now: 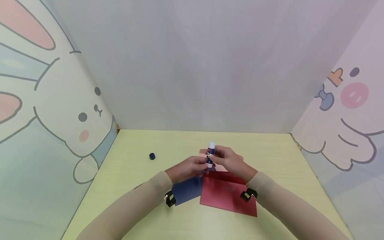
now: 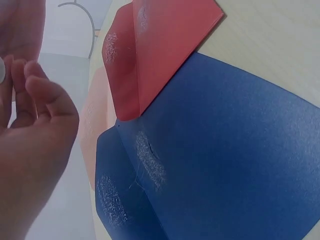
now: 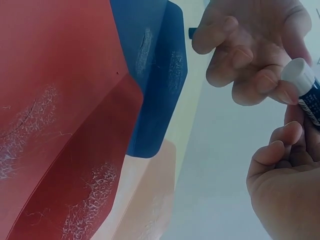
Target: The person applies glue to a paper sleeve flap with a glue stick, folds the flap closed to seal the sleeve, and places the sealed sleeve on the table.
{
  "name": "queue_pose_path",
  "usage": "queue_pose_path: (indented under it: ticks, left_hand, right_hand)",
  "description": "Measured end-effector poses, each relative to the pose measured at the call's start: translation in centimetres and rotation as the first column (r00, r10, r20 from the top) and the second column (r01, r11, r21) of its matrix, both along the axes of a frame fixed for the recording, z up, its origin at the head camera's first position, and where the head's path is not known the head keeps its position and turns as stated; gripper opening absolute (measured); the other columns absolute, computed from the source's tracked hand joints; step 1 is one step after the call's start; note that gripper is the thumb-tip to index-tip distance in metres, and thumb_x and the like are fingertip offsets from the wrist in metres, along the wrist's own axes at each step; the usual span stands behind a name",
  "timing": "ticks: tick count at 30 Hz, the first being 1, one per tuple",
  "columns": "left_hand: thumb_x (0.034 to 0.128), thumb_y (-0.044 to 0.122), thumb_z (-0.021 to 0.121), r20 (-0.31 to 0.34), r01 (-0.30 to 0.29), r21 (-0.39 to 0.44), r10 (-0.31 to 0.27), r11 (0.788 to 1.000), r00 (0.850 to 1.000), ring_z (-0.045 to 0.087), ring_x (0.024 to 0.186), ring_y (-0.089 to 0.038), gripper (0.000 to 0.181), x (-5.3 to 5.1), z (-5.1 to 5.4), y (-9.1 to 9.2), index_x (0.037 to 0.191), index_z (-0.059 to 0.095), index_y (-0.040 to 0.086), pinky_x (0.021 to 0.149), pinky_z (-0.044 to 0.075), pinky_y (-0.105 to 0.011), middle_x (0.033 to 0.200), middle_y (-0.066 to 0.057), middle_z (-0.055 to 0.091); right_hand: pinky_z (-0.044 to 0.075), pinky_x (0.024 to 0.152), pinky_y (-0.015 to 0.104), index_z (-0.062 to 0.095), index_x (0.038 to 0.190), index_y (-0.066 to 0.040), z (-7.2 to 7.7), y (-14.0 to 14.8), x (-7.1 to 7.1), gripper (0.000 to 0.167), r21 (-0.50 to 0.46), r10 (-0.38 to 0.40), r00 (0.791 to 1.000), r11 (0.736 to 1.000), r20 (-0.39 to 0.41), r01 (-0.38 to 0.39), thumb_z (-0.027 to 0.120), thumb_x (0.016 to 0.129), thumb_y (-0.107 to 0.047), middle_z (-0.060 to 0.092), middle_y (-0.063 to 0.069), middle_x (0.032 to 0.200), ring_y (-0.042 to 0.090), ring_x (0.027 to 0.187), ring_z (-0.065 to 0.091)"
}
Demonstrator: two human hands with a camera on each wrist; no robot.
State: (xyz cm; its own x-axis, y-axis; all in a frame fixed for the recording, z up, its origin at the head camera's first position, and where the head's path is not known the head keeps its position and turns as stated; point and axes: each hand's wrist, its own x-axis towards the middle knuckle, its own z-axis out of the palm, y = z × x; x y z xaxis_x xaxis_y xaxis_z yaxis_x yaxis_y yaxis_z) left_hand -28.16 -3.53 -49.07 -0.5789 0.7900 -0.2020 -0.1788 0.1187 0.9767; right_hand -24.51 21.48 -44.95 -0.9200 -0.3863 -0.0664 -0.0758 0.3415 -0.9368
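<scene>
A dark blue glue stick (image 1: pixel 210 156) with a white top and white base stands nearly upright between my hands, uncapped. My right hand (image 1: pixel 230 160) grips its body from the right. From the left, my left hand (image 1: pixel 188 167) pinches its white base (image 3: pixel 298 76) between thumb and fingers. Below lie a blue envelope (image 2: pixel 230 145) and a red envelope (image 1: pixel 226 196), flaps unfolded, with rough whitish patches on the flaps and along the edges beside them. A pale pink envelope (image 3: pixel 150 195) lies farther back, partly covered by the others and by my hands.
A small dark cap (image 1: pixel 152 156) sits on the pale yellow table (image 1: pixel 135 143), left of the hands. A plain wall (image 1: pixel 192 83) rises behind the table. Walls with cartoon animals, a rabbit (image 1: pixel 69 110) among them, stand at both sides.
</scene>
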Motion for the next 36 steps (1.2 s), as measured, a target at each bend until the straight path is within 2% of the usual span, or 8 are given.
queue_pose_path:
  ticks: [4, 8, 12, 15, 24, 36]
  left_hand:
    - [0.1208, 0.023, 0.065, -0.082, -0.064, -0.026, 0.062, 0.998, 0.995, 0.058, 0.099, -0.024, 0.018, 0.38, 0.07, 0.26, 0.121, 0.068, 0.006, 0.091, 0.048, -0.037, 0.106, -0.006, 0.064]
    - [0.1161, 0.023, 0.074, -0.118, -0.116, -0.026, 0.112, 0.993, 0.987, 0.055, 0.092, -0.019, 0.02, 0.73, 0.26, 0.53, 0.105, 0.059, 0.016, 0.087, 0.046, -0.037, 0.097, 0.002, 0.06]
    - [0.1152, 0.021, 0.075, -0.121, -0.134, -0.027, 0.13, 0.991, 0.984, 0.053, 0.09, -0.02, 0.023, 0.9, 0.44, 0.62, 0.102, 0.057, 0.018, 0.085, 0.045, -0.037, 0.094, 0.003, 0.058]
    - [0.115, 0.021, 0.075, -0.122, -0.135, -0.027, 0.131, 0.991, 0.984, 0.052, 0.089, -0.02, 0.024, 0.95, 0.52, 0.63, 0.101, 0.056, 0.017, 0.085, 0.045, -0.037, 0.093, 0.002, 0.058]
    - [0.1143, 0.019, 0.077, -0.132, -0.136, -0.022, 0.132, 0.991, 0.983, 0.054, 0.086, -0.018, 0.024, 0.91, 0.35, 0.69, 0.1, 0.057, 0.017, 0.084, 0.046, -0.037, 0.092, 0.003, 0.06]
    - [0.1138, 0.02, 0.077, -0.139, -0.148, -0.028, 0.143, 0.989, 0.98, 0.054, 0.087, -0.019, 0.025, 0.89, 0.15, 0.78, 0.099, 0.058, 0.017, 0.085, 0.047, -0.037, 0.094, 0.002, 0.061]
  right_hand:
    - [0.063, 0.111, 0.034, 0.066, 0.159, 0.002, -0.1, -0.04, 0.05, 0.043, 0.018, -0.006, 1.0, 1.0, -0.009, 0.006, 0.065, 0.122, -0.02, 0.077, 0.024, 0.145, 0.025, 0.125, 0.073]
    - [0.064, 0.113, 0.042, 0.067, 0.157, 0.0, -0.09, -0.22, 0.02, 0.042, 0.026, -0.01, 1.0, 1.0, -0.009, 0.01, 0.067, 0.122, -0.022, 0.077, 0.021, 0.141, 0.026, 0.121, 0.072]
    - [0.064, 0.116, 0.051, 0.069, 0.154, -0.001, -0.11, -0.34, -0.03, 0.04, 0.025, -0.004, 1.0, 1.0, -0.014, 0.005, 0.068, 0.121, -0.023, 0.078, 0.021, 0.138, 0.025, 0.119, 0.072]
    - [0.063, 0.116, 0.053, 0.07, 0.153, -0.001, -0.17, -0.35, -0.07, 0.038, 0.027, -0.004, 1.0, 1.0, -0.014, 0.005, 0.068, 0.121, -0.022, 0.078, 0.02, 0.136, 0.025, 0.118, 0.072]
    - [0.063, 0.109, 0.036, 0.068, 0.155, 0.001, -0.34, -0.29, -0.12, 0.041, 0.026, -0.008, 1.0, 1.0, -0.002, 0.008, 0.069, 0.121, -0.022, 0.078, 0.021, 0.136, 0.025, 0.117, 0.072]
    - [0.063, 0.115, 0.046, 0.067, 0.156, 0.003, -0.46, -0.3, -0.1, 0.042, 0.021, -0.006, 1.0, 1.0, -0.007, 0.006, 0.068, 0.121, -0.021, 0.078, 0.022, 0.139, 0.025, 0.119, 0.073]
